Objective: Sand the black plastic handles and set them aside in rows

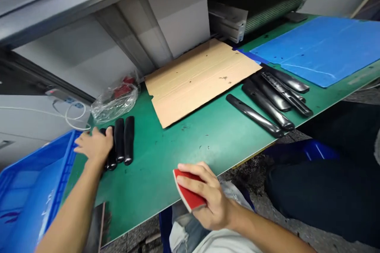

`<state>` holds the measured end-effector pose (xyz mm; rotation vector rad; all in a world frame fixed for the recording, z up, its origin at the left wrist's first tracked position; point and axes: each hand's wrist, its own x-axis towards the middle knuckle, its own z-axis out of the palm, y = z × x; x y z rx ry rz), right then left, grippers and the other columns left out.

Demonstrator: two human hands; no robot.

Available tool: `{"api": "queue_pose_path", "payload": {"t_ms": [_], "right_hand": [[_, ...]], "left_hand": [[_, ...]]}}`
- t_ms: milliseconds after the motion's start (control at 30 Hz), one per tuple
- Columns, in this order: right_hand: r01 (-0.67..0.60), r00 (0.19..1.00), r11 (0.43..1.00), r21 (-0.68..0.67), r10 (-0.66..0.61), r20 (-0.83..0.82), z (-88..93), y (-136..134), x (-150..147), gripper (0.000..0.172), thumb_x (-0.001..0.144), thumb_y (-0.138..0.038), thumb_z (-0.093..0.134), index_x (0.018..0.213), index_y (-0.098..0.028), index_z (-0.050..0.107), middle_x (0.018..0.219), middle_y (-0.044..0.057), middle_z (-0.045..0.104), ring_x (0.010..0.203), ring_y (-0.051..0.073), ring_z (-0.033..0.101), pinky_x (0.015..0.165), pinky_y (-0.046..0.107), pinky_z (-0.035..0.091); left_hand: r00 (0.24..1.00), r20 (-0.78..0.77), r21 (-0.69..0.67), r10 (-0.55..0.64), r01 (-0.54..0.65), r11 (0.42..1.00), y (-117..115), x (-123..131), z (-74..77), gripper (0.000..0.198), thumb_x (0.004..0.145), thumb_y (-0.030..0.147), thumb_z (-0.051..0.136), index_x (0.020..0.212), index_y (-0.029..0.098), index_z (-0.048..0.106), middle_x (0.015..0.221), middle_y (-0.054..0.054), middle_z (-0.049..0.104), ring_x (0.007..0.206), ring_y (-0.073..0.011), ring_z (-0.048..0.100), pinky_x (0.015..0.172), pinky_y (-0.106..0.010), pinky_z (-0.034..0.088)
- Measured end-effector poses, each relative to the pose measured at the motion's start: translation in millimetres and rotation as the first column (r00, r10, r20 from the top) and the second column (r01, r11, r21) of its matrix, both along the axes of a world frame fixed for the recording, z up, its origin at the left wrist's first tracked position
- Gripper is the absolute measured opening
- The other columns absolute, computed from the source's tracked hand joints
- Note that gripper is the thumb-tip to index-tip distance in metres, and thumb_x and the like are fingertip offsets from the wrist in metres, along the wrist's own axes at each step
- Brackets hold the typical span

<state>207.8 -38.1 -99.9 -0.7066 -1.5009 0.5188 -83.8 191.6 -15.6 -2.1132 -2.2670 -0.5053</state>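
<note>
The right hand (204, 195) is closed around a red sanding pad (188, 191), its fingers wrapped over the pad's tan-edged back and its red face turned outward, held just above the near edge of the bench. The left hand (95, 146) lies palm down and open, its fingers resting across the nearest of three black plastic handles (119, 140), which lie side by side on the bench; the other two stand clear just past the fingertips. Beyond the left hand, the handles rest on a green bench mat (154, 166). Further from the left hand sits a clear plastic bag (114, 102) with something red inside, and a white cable (74, 116) runs from a power strip (63, 97) behind it. A blue plastic crate (32, 189) stands just left of the left hand. Ahead of the hands lies a flat cardboard sheet (198, 79). Well to the right of the hands, a group of longer black handles (267, 101) lies roughly parallel beside a blue mat (320, 49).
</note>
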Motion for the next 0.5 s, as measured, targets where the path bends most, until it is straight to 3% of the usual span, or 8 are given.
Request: {"api": "queue_pose_path", "payload": {"t_ms": [67, 133, 233, 300, 367, 400, 500], "right_hand": [[0.015, 0.999, 1.0, 0.012, -0.015, -0.049, 3.6, -14.6, 13.9, 0.068, 0.088, -0.014, 0.056, 0.155, -0.023, 0.049, 0.151, 0.013, 0.053, 0.121, 0.026, 0.06, 0.102, 0.045, 0.052], [0.059, 0.996, 0.998, 0.004, -0.058, -0.072, 6.9, -30.4, 26.0, 0.063, 0.093, -0.015, 0.055, 0.154, -0.022, 0.049, 0.151, 0.014, 0.051, 0.122, 0.027, 0.059, 0.103, 0.046, 0.051], [0.17, 0.984, 0.985, -0.013, -0.17, -0.051, 13.8, -52.2, 40.8, 0.055, 0.097, -0.016, 0.052, 0.152, -0.023, 0.052, 0.15, 0.015, 0.053, 0.127, 0.031, 0.057, 0.103, 0.05, 0.053], [0.242, 0.97, 0.97, -0.022, -0.243, -0.015, 19.5, -64.0, 50.0, 0.053, 0.099, -0.016, 0.05, 0.151, -0.024, 0.053, 0.149, 0.015, 0.054, 0.13, 0.033, 0.057, 0.1, 0.052, 0.055], [0.308, 0.951, 0.951, -0.026, -0.307, 0.02, 24.2, -73.1, 58.6, 0.053, 0.099, -0.015, 0.05, 0.151, -0.026, 0.054, 0.148, 0.014, 0.056, 0.129, 0.033, 0.058, 0.098, 0.053, 0.058], [0.339, 0.94, 0.94, -0.028, -0.339, 0.03, 25.2, -76.4, 62.2, 0.055, 0.098, -0.013, 0.05, 0.151, -0.027, 0.054, 0.148, 0.013, 0.057, 0.127, 0.032, 0.059, 0.097, 0.053, 0.058], [0.401, 0.916, 0.915, -0.048, -0.401, 0.02, 21.4, -81.3, 66.2, 0.057, 0.097, -0.008, 0.05, 0.149, -0.027, 0.056, 0.147, 0.011, 0.058, 0.122, 0.03, 0.063, 0.099, 0.052, 0.058]], "left_hand": [[0.991, -0.049, 0.091, -0.121, 0.125, 0.988, -11.4, 66.8, -8.2, 0.06, 0.106, 0.042, 0.032, 0.143, 0.001, 0.054, 0.136, -0.028, 0.059, 0.136, -0.0498, 0.043, 0.107, -0.072, 0.031], [0.928, -0.04, 0.028, -0.371, 0.372, 0.928, -25.7, 147.8, -24.7, 0.056, 0.107, 0.044, 0.036, 0.145, 0.009, 0.058, 0.122, -0.019, 0.069, 0.122, -0.0353, 0.059, 0.108, -0.054, 0.043], [0.676, 0.038, -0.081, -0.735, 0.736, 0.672, -51.4, 272.3, -44.7, 0.05, 0.099, 0.063, 0.055, 0.143, 0.04, 0.061, 0.123, 0.0, 0.071, 0.118, -0.0187, 0.063, 0.103, -0.027, 0.048], [0.559, 0.123, -0.166, -0.82, 0.826, 0.539, -68.2, 334.1, -46.2, 0.049, 0.105, 0.065, 0.039, 0.144, 0.043, 0.06, 0.124, -0.002, 0.067, 0.119, -0.0199, 0.063, 0.099, -0.03, 0.05], [0.571, 0.166, -0.224, -0.804, 0.816, 0.533, -81.4, 365.1, -41.1, 0.057, 0.105, 0.069, 0.029, 0.138, 0.038, 0.065, 0.117, -0.008, 0.066, 0.112, -0.0255, 0.066, 0.093, -0.037, 0.053], [0.605, 0.169, -0.247, -0.778, 0.79, 0.561, -86.4, 368.8, -38.1, 0.061, 0.104, 0.071, 0.03, 0.134, 0.033, 0.067, 0.115, -0.011, 0.066, 0.11, -0.0291, 0.066, 0.092, -0.041, 0.053], [0.744, 0.126, -0.279, -0.656, 0.661, 0.696, -97.3, 349.0, -31.8, 0.057, 0.101, 0.065, 0.048, 0.132, 0.021, 0.065, 0.121, -0.022, 0.062, 0.115, -0.0405, 0.064, 0.092, -0.051, 0.052]]}}
